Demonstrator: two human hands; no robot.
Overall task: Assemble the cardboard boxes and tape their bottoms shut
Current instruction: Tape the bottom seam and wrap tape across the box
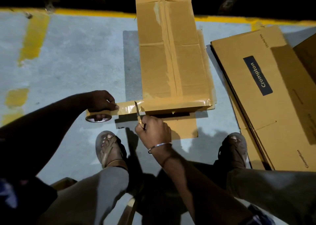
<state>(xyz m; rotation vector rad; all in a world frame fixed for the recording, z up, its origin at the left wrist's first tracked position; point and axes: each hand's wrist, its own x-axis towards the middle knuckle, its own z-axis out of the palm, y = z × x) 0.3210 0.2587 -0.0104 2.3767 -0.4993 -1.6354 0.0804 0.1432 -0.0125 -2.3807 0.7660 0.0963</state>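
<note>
An assembled cardboard box (pixel 153 60) stands on the floor with its bottom up. Brown tape runs along its middle seam and across its near edge. My left hand (pixel 102 100) grips a roll of brown tape (pixel 98 116) to the left of the box. A stretched strip of tape (pixel 128 107) joins the roll to the box's near edge. My right hand (pixel 153 132) holds a small knife (pixel 138 113), its blade upright against the strip beside the box's near left corner.
A stack of flat "Crompton" cartons (pixel 266 91) lies to the right. A flat cardboard piece (pixel 184 127) lies under the box's near end. My sandalled feet (pixel 109 147) stand on the grey concrete floor with yellow painted lines (pixel 34 36). The far edge is dark.
</note>
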